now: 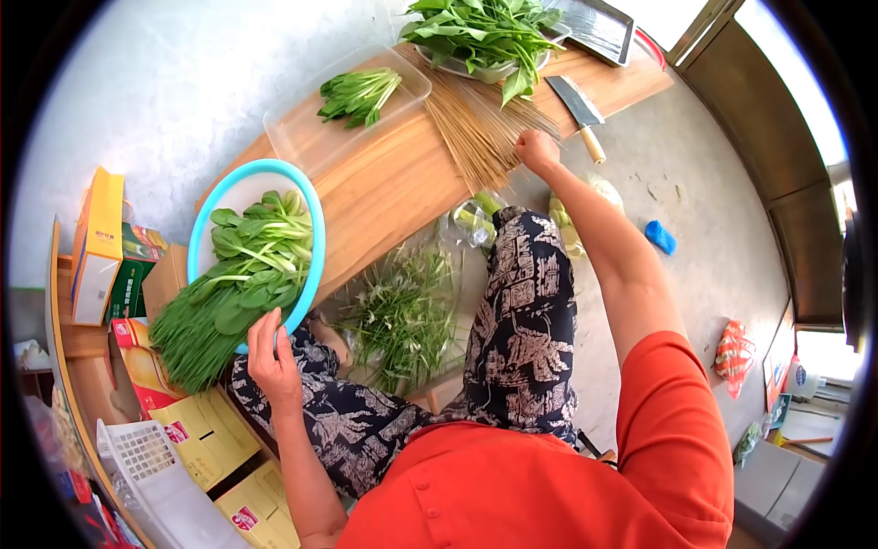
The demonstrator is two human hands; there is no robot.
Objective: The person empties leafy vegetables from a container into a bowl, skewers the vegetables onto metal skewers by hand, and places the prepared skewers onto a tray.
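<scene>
My right hand is closed at the right edge of a spread of thin bamboo skewers on the wooden board, and its fingers appear to pinch at their ends. My left hand has its fingers stretched out against the lower rim of a blue-rimmed basin. Leafy greens fill that basin, and a bunch of long green chives hangs over its lower left side. Beyond the skewers, a clear tray holds a small bunch of greens.
A cleaver lies at the board's right edge, its handle jutting over. Leafy stems heap in a bowl at the back, beside a metal tray. Trimmings lie below between my legs. Cardboard boxes stand left.
</scene>
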